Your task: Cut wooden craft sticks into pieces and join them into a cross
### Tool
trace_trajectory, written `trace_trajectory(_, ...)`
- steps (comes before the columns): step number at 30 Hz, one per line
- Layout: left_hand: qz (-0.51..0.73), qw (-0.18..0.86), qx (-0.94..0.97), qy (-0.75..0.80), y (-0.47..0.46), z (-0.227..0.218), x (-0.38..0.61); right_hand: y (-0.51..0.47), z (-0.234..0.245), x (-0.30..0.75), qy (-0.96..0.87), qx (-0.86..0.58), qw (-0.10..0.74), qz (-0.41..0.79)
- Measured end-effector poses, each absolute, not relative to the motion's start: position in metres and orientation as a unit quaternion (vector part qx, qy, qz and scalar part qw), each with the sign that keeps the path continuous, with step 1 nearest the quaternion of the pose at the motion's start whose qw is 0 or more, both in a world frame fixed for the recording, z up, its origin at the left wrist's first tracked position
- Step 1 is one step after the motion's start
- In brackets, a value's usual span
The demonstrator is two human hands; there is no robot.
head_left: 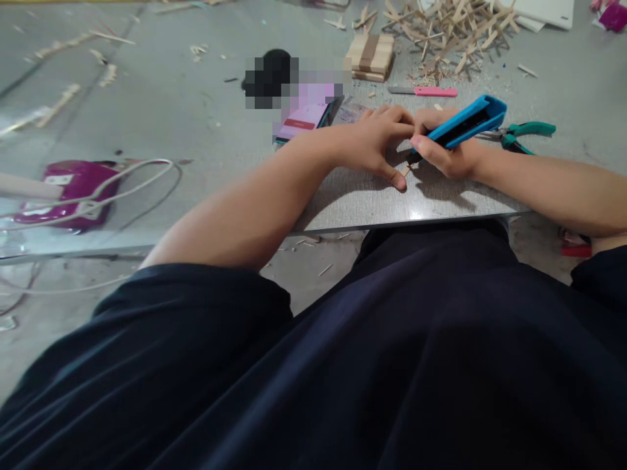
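My right hand is wrapped round a blue and black hand tool whose exact kind I cannot make out. Its black tip points down and left, at a small wooden stick on the table. My left hand bridges over the same spot, fingers bent and thumb pressing beside the stick's near end, steadying it against the tabletop. Most of the stick is hidden under the hands. Just behind my right wrist lie green-handled pliers, partly covered by the blue tool and forearm.
Beyond my hands lie a pink-handled knife, a bundle of flat wooden sticks and a heap of crossed sticks. A phone is by my left forearm. At left, cables run near a purple object. The table edge is close to my body.
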State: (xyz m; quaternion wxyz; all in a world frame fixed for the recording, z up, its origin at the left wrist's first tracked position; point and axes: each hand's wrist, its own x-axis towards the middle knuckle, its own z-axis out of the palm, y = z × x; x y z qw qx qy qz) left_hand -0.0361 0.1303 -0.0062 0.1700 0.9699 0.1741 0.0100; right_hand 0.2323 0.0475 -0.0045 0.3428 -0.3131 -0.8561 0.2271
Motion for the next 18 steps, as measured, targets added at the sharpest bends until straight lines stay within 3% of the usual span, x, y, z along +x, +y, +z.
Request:
trace_trajectory(5,-0.025,0.172,0.957,0.232,0.116,0.006,-0.027,0.055,-0.017,0.235,-0.831,-0.327,0.366,0.261)
trace_trajectory(18,0.091,0.204,0.947,0.231,0.125,-0.01,-0.029,0.05,-0.027,0.236,-0.789,-0.331,0.44,0.272)
